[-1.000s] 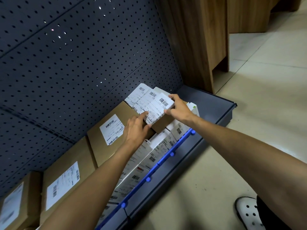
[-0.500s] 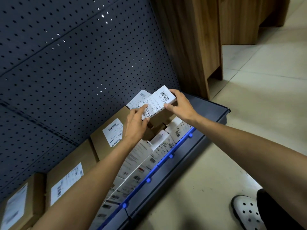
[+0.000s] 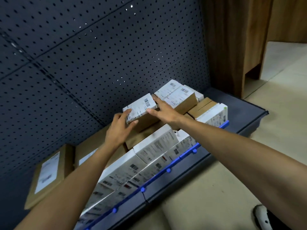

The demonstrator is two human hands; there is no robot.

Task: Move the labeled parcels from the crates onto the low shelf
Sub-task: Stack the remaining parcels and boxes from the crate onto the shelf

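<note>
Parcel [image 3: 141, 112] position: on the brown boxes [image 3: 138, 142] at the back of the low shelf [image 3: 240, 112], just beside another labelled parcel [image 3: 176, 97]. Your left hand [image 3: 118, 131] grips its near end, thumb on the label [image 3: 138, 107]; your right hand [image 3: 164, 111] lies straight-fingered against its far end, grasping nothing. Expect a light, stiff carton with a slick label; take hold at the cardboard ends.

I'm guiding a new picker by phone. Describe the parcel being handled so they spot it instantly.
Find the low shelf under the dark pegboard panel, then the brown cartons at its back. The parcel is the brown box topped by a white barcode label, between the left hand and right hand. Alone among its neighbours, it is touched by both hands.
</note>
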